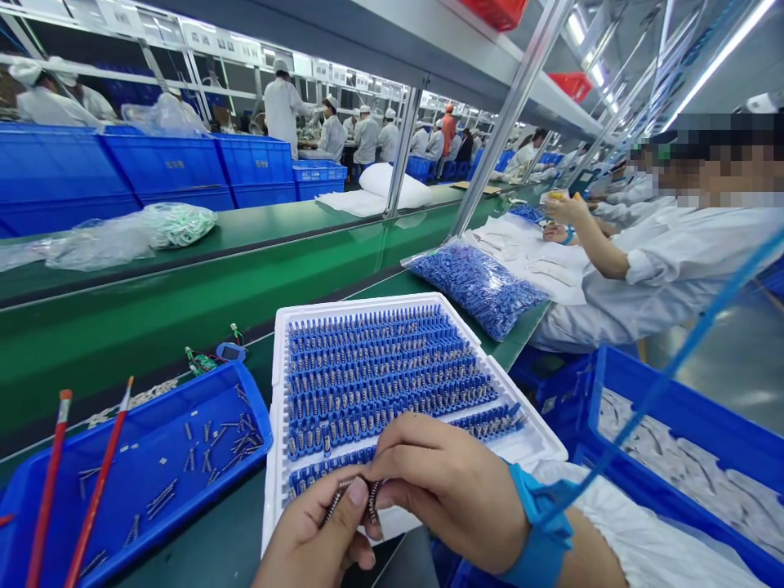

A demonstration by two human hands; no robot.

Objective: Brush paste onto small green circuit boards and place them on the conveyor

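STEP: separating small springs point(355, 494) for loading | LEFT: left hand point(318, 539) fingers pinching the spring cluster | RIGHT: right hand point(450, 486) fingers pinched on the same cluster, over white tray point(275, 457) near edge | NEXT: likely free one spring, seat it in a vacant blue slot.

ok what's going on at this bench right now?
A person at an assembly line holds small metal springs pinched between both hands, left hand below and right hand above, over the near edge of a white tray packed with rows of blue parts. A blue bin to the left has loose springs scattered in it and two red-handled brushes leaning on it. A bag of blue parts lies behind the tray. A co-worker works alongside on the right.
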